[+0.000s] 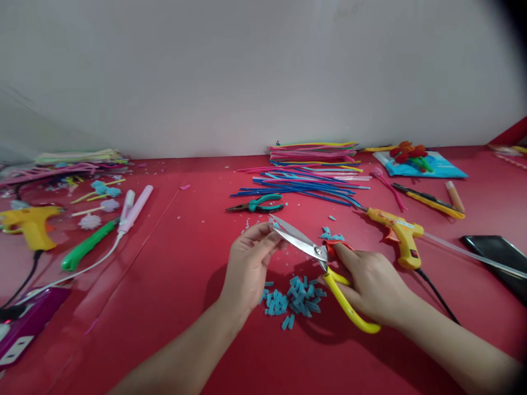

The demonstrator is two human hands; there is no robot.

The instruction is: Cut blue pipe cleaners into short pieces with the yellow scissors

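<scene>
Scissors [302, 241] with one red and one yellow handle were gripped in the right hand [373, 280], fingers closed on the handles and blades slightly apart. At the blade tips, the left hand [249, 258] had thumb and fingertips together on a small blue piece [274, 224], mostly hidden. Below the scissors, short blue cuttings [302, 296] lay heaped on the red table [144, 307]. Beyond the hands were teal-handled pliers [255, 205] and, behind these, blue and pink stems [304, 184]. To the right, a yellow glue gun [399, 230] bore a pale label [407, 223], its lettering too small to read; a black phone [498, 252] lay beside it. Farther back, red flowers [407, 152] rested on a blue-and-white packet [447, 166]. At far left lay a second glue gun [35, 225], a green-handled tool [88, 247] and a purple power strip [39, 312].
</scene>
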